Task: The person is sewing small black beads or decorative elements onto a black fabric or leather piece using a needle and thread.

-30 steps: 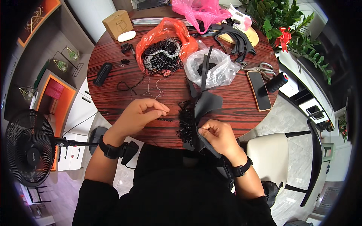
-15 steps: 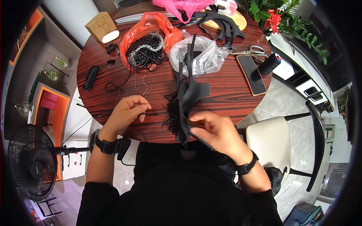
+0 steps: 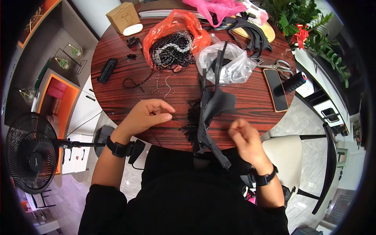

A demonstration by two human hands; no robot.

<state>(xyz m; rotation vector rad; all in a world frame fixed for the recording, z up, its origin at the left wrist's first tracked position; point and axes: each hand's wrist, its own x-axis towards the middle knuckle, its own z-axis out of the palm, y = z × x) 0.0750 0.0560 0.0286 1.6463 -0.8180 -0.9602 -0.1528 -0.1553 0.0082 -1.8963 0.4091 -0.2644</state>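
Observation:
A black fabric piece [image 3: 217, 103] with a cup-shaped panel and long narrow straps lies on the round table, its lower end over the near edge. Along its left side hangs a black beaded or corded fringe [image 3: 192, 121]. My left hand [image 3: 147, 115] hovers left of the fringe, thumb and forefinger apart. A short dark cord end [image 3: 174, 119] shows at the thumb tip; the hand does not visibly grip it. Right of the fabric, apart from it, is my right hand [image 3: 247, 141], fingers curled together and slightly blurred; anything between them is hidden or too fine to see.
Behind are a red plastic bag [image 3: 201, 37] of black and silver cord, a clear bag [image 3: 239, 70] and a pink bag [image 3: 213, 9]. Scissors [image 3: 280, 67], a phone [image 3: 276, 90] and a black thread spool [image 3: 295, 82] lie right. A fan [image 3: 33, 152] stands left.
My right hand has drawn away from the fabric to the right, fingers curling. My left fingers have loosened from the short black cord. The whole view has shifted.

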